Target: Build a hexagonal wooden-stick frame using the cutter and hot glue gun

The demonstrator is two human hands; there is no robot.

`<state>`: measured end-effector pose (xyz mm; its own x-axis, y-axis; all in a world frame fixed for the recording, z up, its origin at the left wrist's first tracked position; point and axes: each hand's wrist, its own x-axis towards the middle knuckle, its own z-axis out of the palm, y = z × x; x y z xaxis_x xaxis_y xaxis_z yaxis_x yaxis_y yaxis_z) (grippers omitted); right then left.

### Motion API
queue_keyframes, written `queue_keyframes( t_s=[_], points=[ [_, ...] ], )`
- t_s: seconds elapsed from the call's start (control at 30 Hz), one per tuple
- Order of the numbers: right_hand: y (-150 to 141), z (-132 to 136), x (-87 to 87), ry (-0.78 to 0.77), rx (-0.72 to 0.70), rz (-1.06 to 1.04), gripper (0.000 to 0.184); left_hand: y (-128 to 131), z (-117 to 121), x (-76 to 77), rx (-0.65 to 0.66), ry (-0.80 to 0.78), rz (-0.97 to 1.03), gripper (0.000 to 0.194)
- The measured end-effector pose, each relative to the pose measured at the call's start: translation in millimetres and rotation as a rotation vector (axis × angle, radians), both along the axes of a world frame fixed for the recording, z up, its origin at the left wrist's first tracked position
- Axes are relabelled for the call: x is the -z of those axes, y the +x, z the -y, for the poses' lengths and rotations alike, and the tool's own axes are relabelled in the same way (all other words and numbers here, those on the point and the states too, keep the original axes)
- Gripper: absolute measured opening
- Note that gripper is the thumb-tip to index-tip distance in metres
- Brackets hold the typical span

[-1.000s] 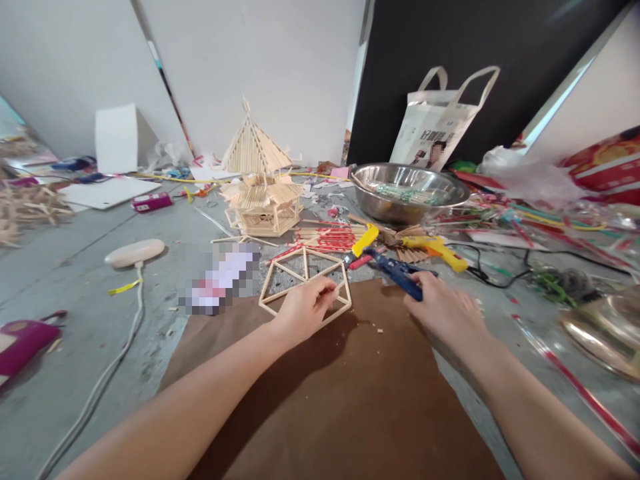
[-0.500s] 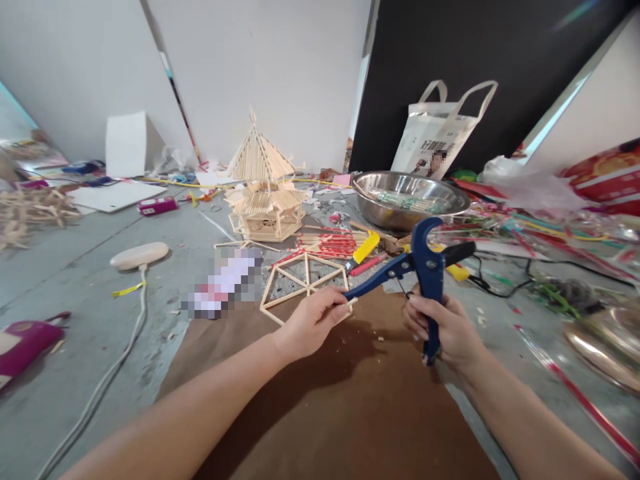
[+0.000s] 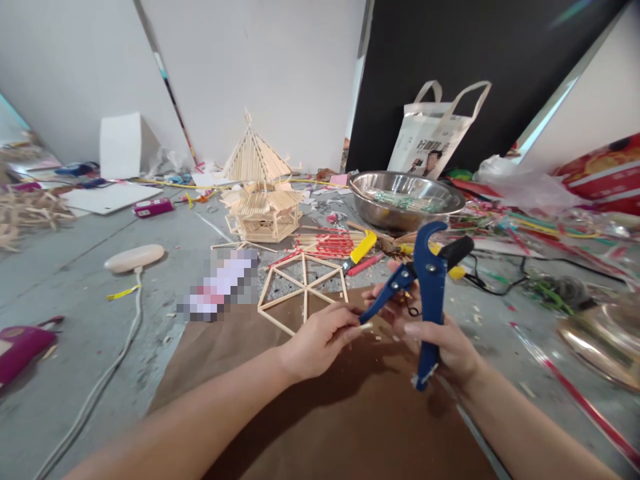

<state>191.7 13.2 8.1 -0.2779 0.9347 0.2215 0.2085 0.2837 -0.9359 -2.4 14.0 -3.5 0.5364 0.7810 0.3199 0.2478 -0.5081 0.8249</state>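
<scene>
My right hand (image 3: 445,347) is wrapped round one handle of a blue pipe cutter (image 3: 431,287), its fingers reaching behind toward the other handle. The cutter's handles are spread apart, with the hooked jaw pointing up. Closed in a pinch, my left hand (image 3: 320,340) holds a short wooden stick (image 3: 367,327) whose pale end shows past the fingertips. It also meets the end of the cutter's second handle; whether it grips that handle is hidden. Just beyond my left hand, a hexagonal stick frame with spokes (image 3: 306,288) lies flat, partly covered by the hand.
A wooden stick pavilion model (image 3: 263,200) stands behind the frame. Around it are red-marked sticks (image 3: 327,243), a yellow utility knife (image 3: 363,247) and a steel basin (image 3: 407,207). A brown sheet (image 3: 325,427) lies under my hands. A white cable (image 3: 127,360) runs along the left.
My right hand has lifted the pipe cutter from the floor and brought it upright, handles spread, near my left hand. My left hand has moved slightly right and nearer, off the frame's middle.
</scene>
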Motion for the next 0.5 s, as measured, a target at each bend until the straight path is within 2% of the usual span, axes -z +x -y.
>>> queue_keyframes(
  t_s=[0.07, 0.17, 0.3, 0.37, 0.5],
  points=[
    [-0.7, -0.6, -2.2, 0.047, 0.12, 0.08, 0.026, -1.1, -1.1, -0.5, -0.053, 0.051, -0.012, 0.019],
    [0.4, -2.8, -0.7, 0.202, 0.274, 0.34, 0.022, -5.7, -3.2, -2.1, -0.201, 0.039, -0.041, 0.02],
    [-1.6, -4.1, 4.8, 0.409, 0.214, 0.666, 0.036, -10.6, -4.8, -3.9, -0.273, 0.035, -0.019, 0.023],
    [-4.1, -3.7, 5.9, 0.43, 0.173, 0.75, 0.043, -10.9, -5.0, -4.2, -0.27, 0.063, 0.01, 0.024],
    [-7.3, -2.7, 5.0, 0.442, 0.113, 0.792, 0.05, -10.0, -5.2, -3.6, -0.243, 0.045, 0.053, 0.023]
  ],
)
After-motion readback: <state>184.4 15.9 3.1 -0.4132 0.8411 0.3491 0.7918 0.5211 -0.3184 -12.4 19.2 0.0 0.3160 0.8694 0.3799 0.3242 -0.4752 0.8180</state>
